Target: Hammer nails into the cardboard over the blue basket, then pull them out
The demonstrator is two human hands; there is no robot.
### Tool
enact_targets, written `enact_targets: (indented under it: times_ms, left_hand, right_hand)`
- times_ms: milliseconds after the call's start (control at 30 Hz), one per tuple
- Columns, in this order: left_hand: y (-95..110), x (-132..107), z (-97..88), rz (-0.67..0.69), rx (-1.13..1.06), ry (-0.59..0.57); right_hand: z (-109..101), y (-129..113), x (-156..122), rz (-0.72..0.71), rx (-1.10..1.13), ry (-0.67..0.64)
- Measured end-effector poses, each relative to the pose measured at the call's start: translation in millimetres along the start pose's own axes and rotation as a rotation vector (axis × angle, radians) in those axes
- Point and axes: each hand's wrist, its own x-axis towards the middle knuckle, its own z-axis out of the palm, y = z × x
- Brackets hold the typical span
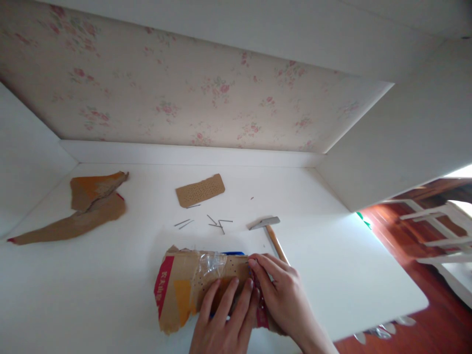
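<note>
A torn piece of cardboard [180, 280] with a red printed strip, clear tape and small punched holes lies in front of me. My left hand [228, 314] rests on it with the fingers stretched out and spread. At its upper right part, my right hand [276, 285] has thumb and forefinger pinched together against the surface. What sits between those fingertips is too small and covered to make out. Behind the cardboard's far edge shows a bit of a blue object [234, 253], mostly hidden. A hammer [265, 223] with a wooden handle lies just beyond my right hand.
Several loose nails [219, 223] are scattered on the white tabletop [332, 260]. Behind them lies a small cardboard rectangle [201, 190] full of holes. Torn cardboard scrap [92, 211] is at the left. White panels and a flowered wall [221, 98] enclose the back.
</note>
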Motion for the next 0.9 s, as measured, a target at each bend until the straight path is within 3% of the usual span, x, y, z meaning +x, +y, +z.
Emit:
enact_targets:
  times_ms: [667, 900]
  left_hand:
    - [-0.1, -1.6, 3.6, -0.008, -0.013, 0.001]
    - [-0.9, 0.0, -1.8, 0.005, -0.011, 0.002]
  right_hand:
    - [4.0, 2.9, 1.7, -0.097, -0.092, -0.002]
    - [0.5, 6.0, -3.4, -0.049, -0.039, 0.051]
